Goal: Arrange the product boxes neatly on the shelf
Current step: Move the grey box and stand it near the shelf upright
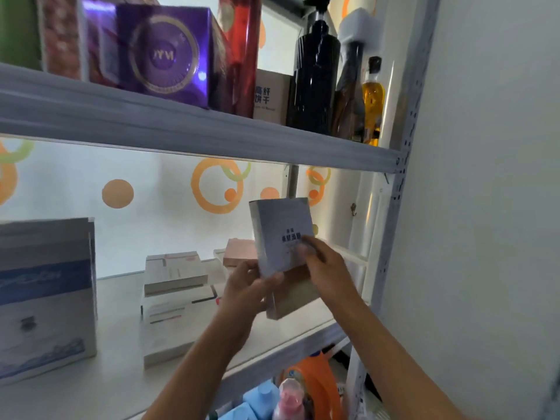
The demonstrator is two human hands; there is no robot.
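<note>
Both hands, left hand (248,286) and right hand (321,262), grip 1 white box (281,234) with curled fingers; it could slip onto the tan box (295,298) at 6 o'clock.

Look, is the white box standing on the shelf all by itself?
No, both the left hand and the right hand hold the white box up above the shelf.

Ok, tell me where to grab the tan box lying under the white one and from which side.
Grip the tan box across its long side faces, coming from the shelf's front. It lies flat and angled, near corner toward the edge; the white box and both hands cover its top.
</note>
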